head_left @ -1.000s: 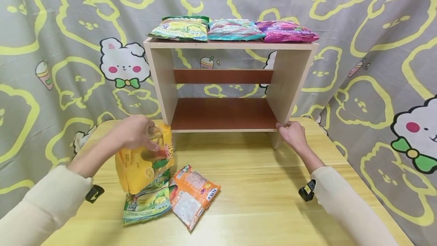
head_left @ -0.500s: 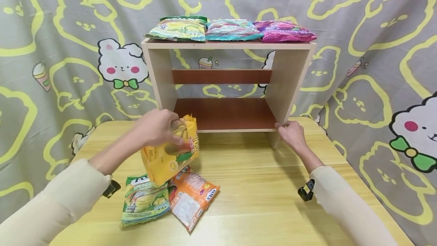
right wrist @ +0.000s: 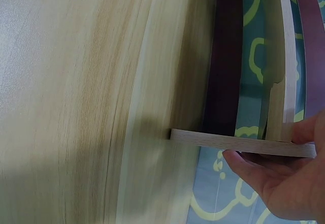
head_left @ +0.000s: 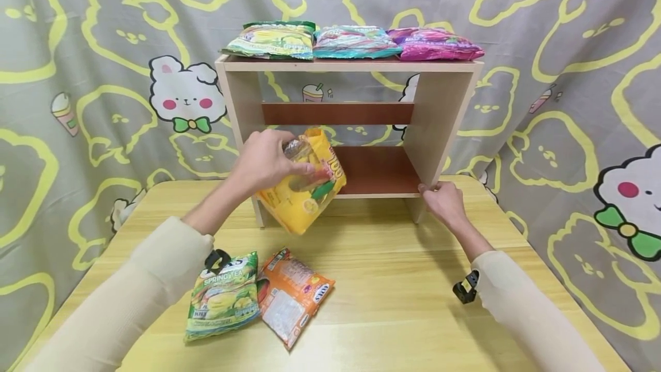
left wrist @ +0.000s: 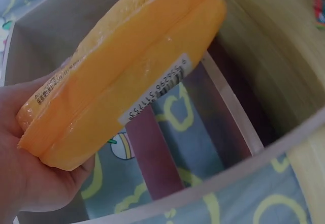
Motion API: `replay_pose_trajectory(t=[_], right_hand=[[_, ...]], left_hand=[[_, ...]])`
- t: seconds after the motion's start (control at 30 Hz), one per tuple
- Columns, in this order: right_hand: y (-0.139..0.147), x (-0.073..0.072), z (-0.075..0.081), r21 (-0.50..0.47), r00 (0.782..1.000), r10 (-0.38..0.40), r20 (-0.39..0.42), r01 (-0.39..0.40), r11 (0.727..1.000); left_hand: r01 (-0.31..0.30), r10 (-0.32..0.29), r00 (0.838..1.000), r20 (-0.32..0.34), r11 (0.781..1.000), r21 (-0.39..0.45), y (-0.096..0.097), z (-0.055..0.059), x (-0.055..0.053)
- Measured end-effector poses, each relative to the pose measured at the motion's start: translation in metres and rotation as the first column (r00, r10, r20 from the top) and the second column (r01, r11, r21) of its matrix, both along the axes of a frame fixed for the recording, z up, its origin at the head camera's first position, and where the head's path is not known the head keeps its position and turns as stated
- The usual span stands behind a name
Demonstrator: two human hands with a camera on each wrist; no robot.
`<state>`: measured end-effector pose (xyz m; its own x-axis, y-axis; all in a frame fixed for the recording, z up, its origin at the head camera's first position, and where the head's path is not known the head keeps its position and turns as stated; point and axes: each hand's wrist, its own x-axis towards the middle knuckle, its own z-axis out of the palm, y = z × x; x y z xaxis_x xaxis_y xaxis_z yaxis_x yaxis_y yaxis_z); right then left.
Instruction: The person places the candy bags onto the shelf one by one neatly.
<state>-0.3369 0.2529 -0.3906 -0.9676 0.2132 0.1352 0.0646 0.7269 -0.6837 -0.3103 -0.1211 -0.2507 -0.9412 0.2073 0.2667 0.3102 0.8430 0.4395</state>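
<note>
My left hand (head_left: 273, 161) grips a yellow snack bag (head_left: 304, 205) by its upper side. The bag hangs tilted in front of the left part of the small wooden shelf (head_left: 449, 113), above the table. In the left wrist view the bag (left wrist: 117, 82) shows its barcode side, and the thumb and fingers pinch one end. My right hand (head_left: 445, 204) holds the lower right side panel of the shelf. In the right wrist view this hand (right wrist: 284, 183) has thumb and fingers on either side of the panel edge (right wrist: 228, 141).
A green bag (head_left: 224, 303) and an orange bag (head_left: 295, 297) lie on the wooden table (head_left: 403, 303), at the left front. On top of the shelf lie a green-yellow bag (head_left: 273, 40), a teal bag (head_left: 356, 43) and a magenta bag (head_left: 436, 45). A patterned curtain (head_left: 119, 148) hangs behind.
My left hand has carried the yellow bag up and to the right, from above the green bag to the front of the shelf. My right hand stays on the side panel.
</note>
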Motion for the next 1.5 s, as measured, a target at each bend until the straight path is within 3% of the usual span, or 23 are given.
replay_pose_trajectory(t=[0.2, 0.4, 0.5, 0.73, 0.87, 1.0, 1.13, 1.3, 1.5], right_hand=[[0.0, 0.0, 0.0, -0.011, 1.0, 0.014, 0.015, -0.014, 1.0], [0.002, 0.0, 0.0, 0.002, 1.0, 0.002, 0.018, -0.002, 1.0], [0.003, 0.0, 0.0, 0.004, 1.0, 0.001, 0.014, -0.001, 1.0], [0.002, -0.001, -0.003, 0.0, 1.0, 0.001, 0.015, -0.001, 1.0], [0.0, -0.001, -0.001, -0.003, 1.0, 0.009, 0.008, -0.009, 1.0], [0.0, -0.001, 0.001, 0.007, 1.0, 0.007, 0.008, -0.007, 1.0], [0.0, -0.001, 0.003, 0.011, 1.0, 0.012, 0.022, -0.012, 1.0], [0.002, -0.001, 0.002, 0.015, 1.0, 0.02, 0.017, -0.02, 1.0], [0.004, -0.001, 0.0, 0.006, 1.0, 0.019, 0.007, -0.019, 1.0]], left_hand=[[-0.081, 0.083, 0.997, -0.003, 0.985, 0.152, 0.008, -0.003, -0.01], [-0.122, 0.119, 0.992, 0.031, 0.946, 0.302, 0.013, -0.017, -0.024], [-0.173, 0.152, 0.985, 0.084, 0.903, 0.392, 0.015, -0.029, -0.032], [-0.294, 0.182, 0.952, 0.246, 0.768, 0.569, 0.021, -0.056, -0.041], [-0.316, 0.189, 0.945, 0.266, 0.725, 0.611, 0.025, -0.064, -0.043], [-0.322, 0.178, 0.942, 0.284, 0.713, 0.623, 0.03, -0.069, -0.045], [-0.33, 0.152, 0.934, 0.324, 0.719, 0.612, 0.035, -0.072, -0.047], [-0.304, 0.052, 0.921, 0.387, 0.716, 0.628, 0.046, -0.073, -0.049], [-0.276, -0.102, 0.874, 0.476, 0.702, 0.657, 0.06, -0.074, -0.051]])
